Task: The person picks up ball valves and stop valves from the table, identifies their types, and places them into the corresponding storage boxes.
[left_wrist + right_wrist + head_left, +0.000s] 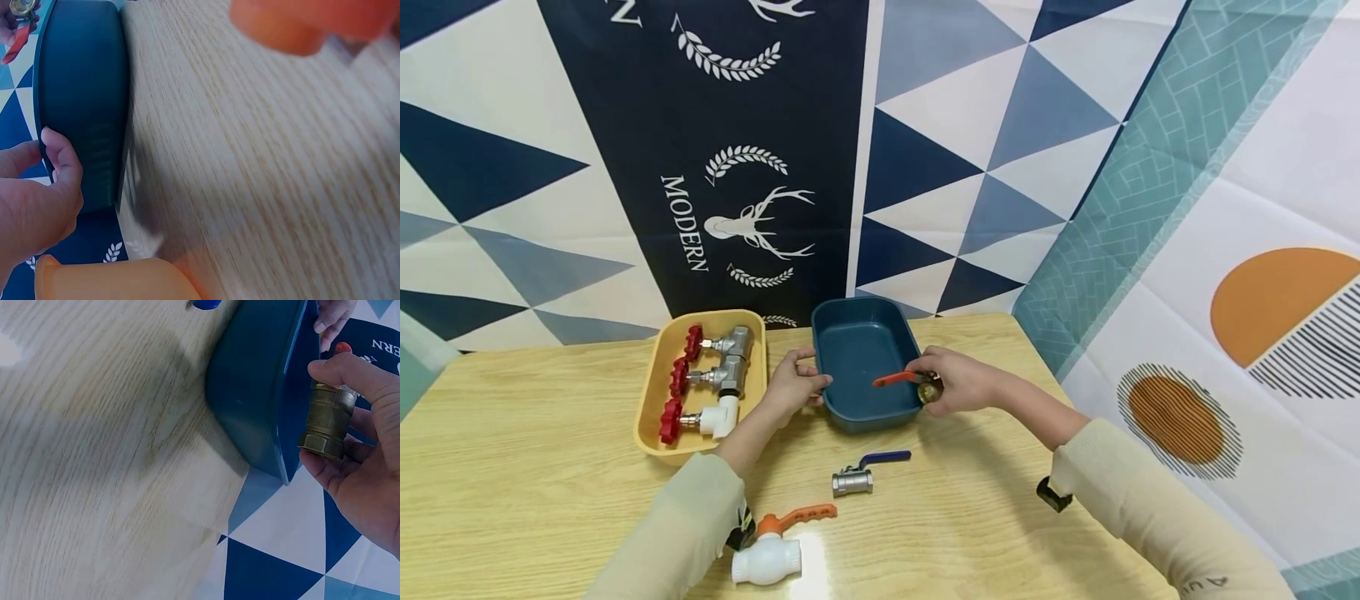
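Note:
My right hand [958,381] grips a brass ball valve [930,391] with a red lever, over the right rim of a dark blue plastic bin [857,415]. In the right wrist view the thumb and fingers close round the brass valve body [327,419]. My left hand [795,386] pinches the left rim of the bin; the left wrist view shows its thumb and a bent finger [65,164] on either side of that rim. On the table in front of the bin lies a metal ball valve [852,482] with a blue lever. Nearer sits a white plastic ball valve [767,559] with an orange lever.
A yellow bin [651,400] left of the blue one holds several valves with red handwheels [678,377]. All of this stands on a light wooden table [550,483]. Patterned cloth [940,167] hangs behind and to the right.

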Demonstrator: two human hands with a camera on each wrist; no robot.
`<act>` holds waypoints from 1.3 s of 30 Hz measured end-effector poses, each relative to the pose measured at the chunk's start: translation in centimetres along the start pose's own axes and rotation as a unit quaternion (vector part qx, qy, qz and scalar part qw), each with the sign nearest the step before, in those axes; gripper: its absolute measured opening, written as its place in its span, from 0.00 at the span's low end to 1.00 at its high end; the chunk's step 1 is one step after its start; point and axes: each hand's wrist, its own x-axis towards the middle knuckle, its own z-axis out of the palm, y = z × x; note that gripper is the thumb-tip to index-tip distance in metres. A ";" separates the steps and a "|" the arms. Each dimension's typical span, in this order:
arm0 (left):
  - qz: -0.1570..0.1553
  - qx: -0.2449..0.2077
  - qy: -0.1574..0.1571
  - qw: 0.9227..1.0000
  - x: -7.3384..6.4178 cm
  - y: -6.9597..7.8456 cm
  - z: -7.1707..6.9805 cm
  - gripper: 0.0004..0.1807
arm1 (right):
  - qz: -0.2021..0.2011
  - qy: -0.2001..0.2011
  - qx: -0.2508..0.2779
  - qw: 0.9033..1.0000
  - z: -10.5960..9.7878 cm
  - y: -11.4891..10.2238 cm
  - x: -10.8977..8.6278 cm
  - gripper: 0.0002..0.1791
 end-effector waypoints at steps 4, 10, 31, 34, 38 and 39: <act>-0.003 -0.002 0.001 1.000 0.0 -0.2 0.0 0.32 | -0.001 -0.006 -0.003 1.000 0.3 -0.1 0.3 0.28; -0.001 -0.005 0.009 1.000 0.0 -0.3 0.1 0.31 | 0.002 -0.007 0.007 1.000 0.6 -0.1 1.0 0.28; 0.001 -0.011 0.005 1.000 0.1 -0.3 0.0 0.32 | 0.009 -0.011 -0.020 1.000 -0.2 -0.1 3.4 0.30; 0.002 -0.010 0.004 1.000 0.1 -0.3 0.0 0.32 | 0.014 -0.010 -0.025 1.000 -0.3 0.1 3.7 0.31; -0.002 -0.006 0.007 1.000 0.0 -0.2 0.1 0.31 | 0.007 -0.010 -0.025 1.000 -0.4 0.3 4.2 0.31; -0.003 -0.006 0.008 1.000 0.0 -0.2 0.0 0.31 | 0.006 -0.010 -0.024 1.000 -0.5 0.3 4.3 0.31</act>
